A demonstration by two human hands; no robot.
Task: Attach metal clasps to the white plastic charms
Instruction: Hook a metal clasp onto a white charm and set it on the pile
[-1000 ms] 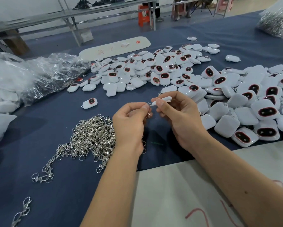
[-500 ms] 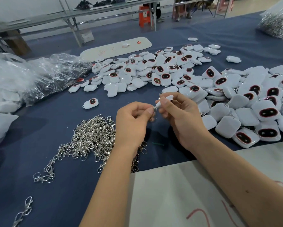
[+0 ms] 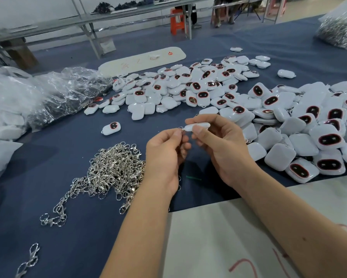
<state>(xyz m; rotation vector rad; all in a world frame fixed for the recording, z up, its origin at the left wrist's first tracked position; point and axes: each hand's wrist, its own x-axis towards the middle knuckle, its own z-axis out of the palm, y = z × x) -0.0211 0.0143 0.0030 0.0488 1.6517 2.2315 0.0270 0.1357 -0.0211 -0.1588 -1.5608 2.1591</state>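
Pinched edge-on in the right hand (image 3: 218, 145) above the tabletop (image 3: 68, 153), the white charm (image 3: 197, 126) meets a metal clasp (image 3: 180, 128) nipped by the left hand (image 3: 164, 151), so steady both grips while threading the ring through its loop.

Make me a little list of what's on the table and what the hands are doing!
left hand: left hand pinches a small metal clasp ring at the charm's end
right hand: right hand pinches one white plastic charm, held edge-on
clasp pile: heap of silver metal clasps left of the hands
loose charm: single charm lying alone, dark face up
charm piles: many white charms to the right and beyond the hands
surface: blue cloth
bags: crumpled clear plastic bags at far left
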